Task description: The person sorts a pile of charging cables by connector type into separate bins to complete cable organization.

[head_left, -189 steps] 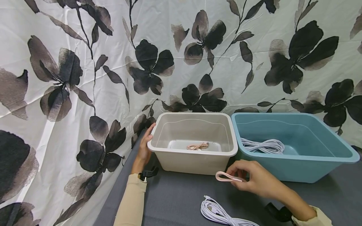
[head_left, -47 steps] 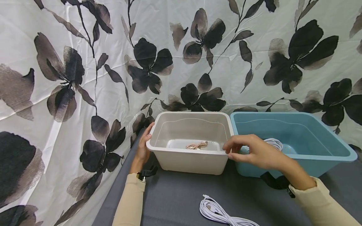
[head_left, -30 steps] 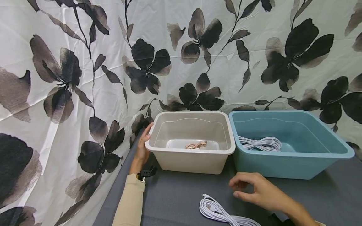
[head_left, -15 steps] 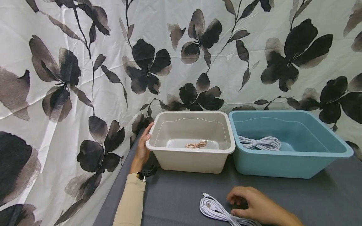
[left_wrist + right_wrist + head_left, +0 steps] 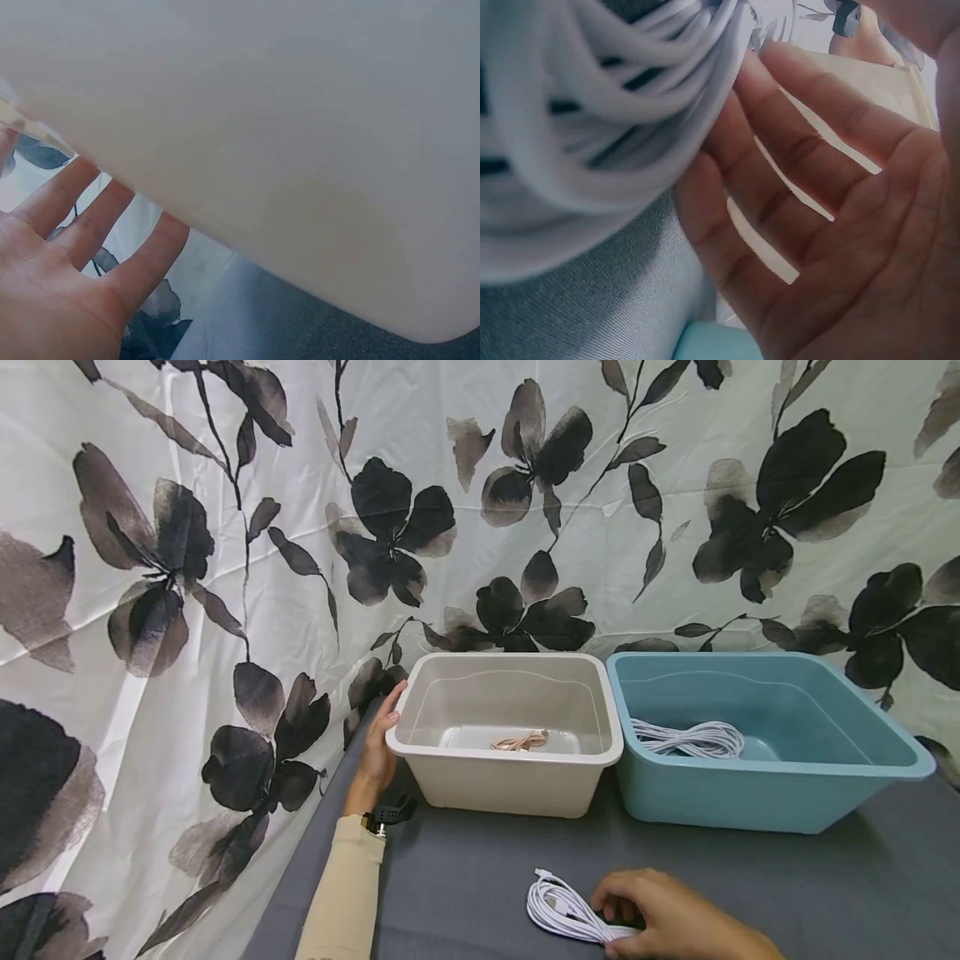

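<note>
My right hand (image 5: pixel 660 914) is low at the front of the table, its thumb and fingers around the tied middle of a coiled white USB cable (image 5: pixel 562 906). In the right wrist view the fingers lie against the cable's white loops (image 5: pixel 622 105). My left hand (image 5: pixel 378 747) rests with extended fingers on the left side of a beige plastic bin (image 5: pixel 510 789). The left wrist view shows its fingers (image 5: pixel 146 259) along the bin's edge. Inside the bin lies a small pinkish coiled cable (image 5: pixel 519 742).
A blue plastic bin (image 5: pixel 750 797) stands right beside the beige one, with a coiled white cable (image 5: pixel 693 740) in its left part. Both stand on a grey cloth-covered table (image 5: pixel 465 877). A white floral curtain (image 5: pixel 450 510) hangs behind and to the left.
Earlier my right hand held a folded pink cable, then was at the beige bin's right rim without it in sight. It has since come down to the white cable. The left hand stays put.
</note>
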Available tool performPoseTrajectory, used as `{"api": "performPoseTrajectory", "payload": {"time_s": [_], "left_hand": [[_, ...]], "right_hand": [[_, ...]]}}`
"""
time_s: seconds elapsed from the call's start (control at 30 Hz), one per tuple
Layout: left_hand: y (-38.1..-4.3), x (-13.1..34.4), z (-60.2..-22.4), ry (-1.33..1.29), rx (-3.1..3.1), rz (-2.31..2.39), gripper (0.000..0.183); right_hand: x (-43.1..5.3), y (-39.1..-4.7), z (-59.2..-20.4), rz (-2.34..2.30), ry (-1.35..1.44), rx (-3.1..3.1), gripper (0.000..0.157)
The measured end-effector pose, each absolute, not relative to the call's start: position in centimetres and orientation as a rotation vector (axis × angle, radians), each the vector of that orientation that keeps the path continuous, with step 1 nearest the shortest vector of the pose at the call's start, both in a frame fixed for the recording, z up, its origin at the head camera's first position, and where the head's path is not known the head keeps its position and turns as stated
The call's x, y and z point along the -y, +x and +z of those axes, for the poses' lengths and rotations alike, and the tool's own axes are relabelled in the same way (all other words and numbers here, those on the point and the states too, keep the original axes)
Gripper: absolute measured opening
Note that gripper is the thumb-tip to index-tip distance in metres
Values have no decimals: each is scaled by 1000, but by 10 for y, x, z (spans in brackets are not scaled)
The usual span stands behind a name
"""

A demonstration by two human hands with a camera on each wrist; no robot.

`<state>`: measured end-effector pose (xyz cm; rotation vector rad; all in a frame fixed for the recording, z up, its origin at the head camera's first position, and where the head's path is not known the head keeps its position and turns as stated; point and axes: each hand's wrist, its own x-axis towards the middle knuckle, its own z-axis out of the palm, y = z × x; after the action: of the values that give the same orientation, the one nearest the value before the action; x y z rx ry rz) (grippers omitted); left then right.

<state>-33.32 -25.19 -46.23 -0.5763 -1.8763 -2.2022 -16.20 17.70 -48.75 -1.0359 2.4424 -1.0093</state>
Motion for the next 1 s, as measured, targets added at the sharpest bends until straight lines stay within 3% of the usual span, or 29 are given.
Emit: {"api": "performPoseTrajectory", "payload": {"time_s": [1.0], "left_hand": [[-334, 252, -462, -566, 1891, -2197, 64]], "right_hand": [[-172, -157, -488, -835, -1007, -2604, 20]]}}
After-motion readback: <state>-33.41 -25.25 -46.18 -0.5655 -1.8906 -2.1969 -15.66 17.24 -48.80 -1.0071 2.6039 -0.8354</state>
